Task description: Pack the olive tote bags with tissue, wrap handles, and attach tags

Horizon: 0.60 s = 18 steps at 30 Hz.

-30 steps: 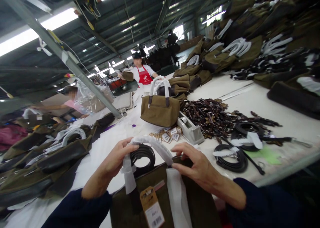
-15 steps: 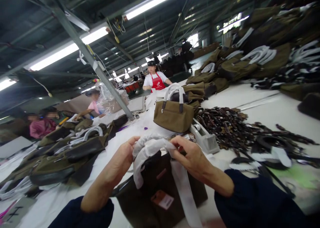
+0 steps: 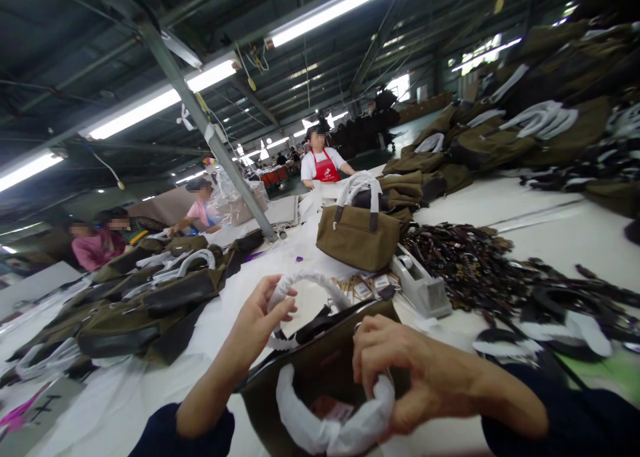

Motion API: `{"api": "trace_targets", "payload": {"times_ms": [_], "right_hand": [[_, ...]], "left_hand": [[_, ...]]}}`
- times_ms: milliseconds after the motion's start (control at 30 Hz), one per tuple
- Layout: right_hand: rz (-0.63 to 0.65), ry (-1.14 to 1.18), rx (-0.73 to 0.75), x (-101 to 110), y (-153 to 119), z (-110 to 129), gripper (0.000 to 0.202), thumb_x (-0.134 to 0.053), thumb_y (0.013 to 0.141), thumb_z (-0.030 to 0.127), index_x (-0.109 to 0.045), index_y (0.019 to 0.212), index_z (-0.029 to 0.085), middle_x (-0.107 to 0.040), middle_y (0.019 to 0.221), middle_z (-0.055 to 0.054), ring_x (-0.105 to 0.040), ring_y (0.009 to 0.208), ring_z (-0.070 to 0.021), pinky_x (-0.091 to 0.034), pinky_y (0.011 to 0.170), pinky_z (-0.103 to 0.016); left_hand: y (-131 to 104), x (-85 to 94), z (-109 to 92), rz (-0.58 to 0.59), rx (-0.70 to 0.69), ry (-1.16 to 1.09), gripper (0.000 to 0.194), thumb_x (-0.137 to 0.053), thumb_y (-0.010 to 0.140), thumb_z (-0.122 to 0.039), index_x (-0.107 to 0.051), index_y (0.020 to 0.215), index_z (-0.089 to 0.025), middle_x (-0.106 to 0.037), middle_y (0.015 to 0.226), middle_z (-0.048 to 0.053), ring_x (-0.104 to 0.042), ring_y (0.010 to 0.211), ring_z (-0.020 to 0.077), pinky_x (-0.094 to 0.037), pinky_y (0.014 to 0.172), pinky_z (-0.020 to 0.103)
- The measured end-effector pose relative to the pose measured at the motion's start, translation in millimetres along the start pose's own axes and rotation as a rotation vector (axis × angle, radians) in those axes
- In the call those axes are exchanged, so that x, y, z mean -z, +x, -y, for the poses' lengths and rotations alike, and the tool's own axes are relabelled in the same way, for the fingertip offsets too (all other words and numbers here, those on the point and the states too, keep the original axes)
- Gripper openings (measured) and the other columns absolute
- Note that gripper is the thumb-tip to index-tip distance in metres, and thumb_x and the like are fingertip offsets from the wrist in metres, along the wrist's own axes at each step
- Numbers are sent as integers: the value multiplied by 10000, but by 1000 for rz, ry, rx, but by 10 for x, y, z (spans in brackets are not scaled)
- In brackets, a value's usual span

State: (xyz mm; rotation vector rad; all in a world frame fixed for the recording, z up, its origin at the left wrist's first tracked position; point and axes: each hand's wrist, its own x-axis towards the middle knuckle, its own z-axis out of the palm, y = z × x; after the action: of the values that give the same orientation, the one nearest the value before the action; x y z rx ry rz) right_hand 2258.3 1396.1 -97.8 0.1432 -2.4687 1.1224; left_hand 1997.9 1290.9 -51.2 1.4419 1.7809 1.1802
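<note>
An olive handbag with dark trim stands in front of me, its zipped top edge facing up. Its far handle, wrapped in white paper, arches upward, and my left hand is closed around its left side. The near handle, wrapped the same way, hangs down over the front face. My right hand grips that handle's right side with bent fingers and thumb. Behind the near handle, an orange-and-white tag is partly covered.
A finished-looking olive handbag stands ahead, beside a grey tape dispenser. Dark straps with metal parts are heaped to the right. More bags lie along the left. A person in a red apron is across the table.
The near handle has swung down from beside the far one to the bag's front. My right hand has come lower and nearer with it. The loose white strip on the front no longer shows.
</note>
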Motion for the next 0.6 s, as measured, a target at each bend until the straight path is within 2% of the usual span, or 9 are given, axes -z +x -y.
{"api": "trace_targets", "payload": {"times_ms": [67, 133, 167, 200, 233, 267, 333, 400, 600], "right_hand": [[27, -40, 11, -31, -29, -4, 191, -814, 761, 309, -642, 773, 226, -690, 901, 37, -572, 914, -159, -377, 900, -331], [44, -47, 40, -70, -49, -27, 215, -789, 787, 339, -624, 732, 211, -683, 848, 27, -567, 874, -157, -369, 873, -334], [54, -45, 65, -92, -57, -46, 239, -776, 796, 359, -616, 710, 204, -675, 815, 21, -561, 850, -159, -365, 864, -339], [65, -46, 93, -115, -64, -66, 266, -766, 800, 381, -609, 688, 198, -661, 782, 16, -553, 827, -161, -359, 859, -344], [76, -52, 121, -138, -70, -86, 292, -761, 798, 401, -601, 670, 193, -644, 750, 13, -542, 809, -163, -353, 860, -350], [86, -60, 145, -159, -77, -104, 311, -757, 793, 418, -593, 656, 190, -626, 725, 12, -532, 801, -166, -347, 866, -356], [108, -83, 162, -194, -92, -125, 318, -740, 801, 424, -583, 653, 190, -611, 718, 10, -520, 813, -169, -337, 894, -363], [112, -95, 183, -212, -109, -127, 315, -726, 809, 419, -573, 654, 191, -606, 720, 10, -512, 819, -169, -334, 904, -361], [110, -117, 196, -202, -165, -116, 284, -693, 838, 418, -583, 690, 202, -615, 728, 4, -516, 825, -174, -331, 937, -366]], "left_hand": [[-26, -37, 35, -147, -121, 147, 426, -631, 915, -378, -470, 1280, -228, -584, 1251, 80, -594, 1092, 228, -494, 924, 357], [-73, -73, 62, -376, -327, 396, 576, -698, 875, -357, -421, 1365, -236, -495, 1391, 116, -496, 1268, 286, -428, 1041, 431], [-102, -92, 67, -473, -440, 517, 598, -716, 865, -329, -419, 1377, -242, -473, 1414, 120, -460, 1307, 296, -406, 1065, 447], [-129, -112, 67, -508, -533, 609, 552, -710, 874, -293, -442, 1355, -249, -489, 1392, 114, -458, 1309, 288, -407, 1065, 440], [-152, -134, 61, -461, -582, 664, 449, -682, 896, -258, -487, 1300, -256, -531, 1332, 98, -491, 1274, 267, -428, 1042, 414], [-167, -159, 52, -345, -574, 688, 329, -641, 923, -231, -529, 1231, -262, -571, 1259, 75, -537, 1212, 239, -455, 1003, 378], [-166, -210, 30, -49, -440, 691, 188, -587, 954, -207, -574, 1131, -267, -614, 1164, 38, -594, 1097, 196, -483, 935, 325], [-121, -252, 17, 143, -288, 702, 153, -598, 948, -228, -599, 1098, -258, -631, 1140, 30, -601, 1067, 200, -479, 920, 325], [83, -239, 30, 318, -130, 769, 206, -582, 936, -297, -642, 1115, -214, -662, 1042, 53, -605, 989, 236, -454, 868, 353]]}}
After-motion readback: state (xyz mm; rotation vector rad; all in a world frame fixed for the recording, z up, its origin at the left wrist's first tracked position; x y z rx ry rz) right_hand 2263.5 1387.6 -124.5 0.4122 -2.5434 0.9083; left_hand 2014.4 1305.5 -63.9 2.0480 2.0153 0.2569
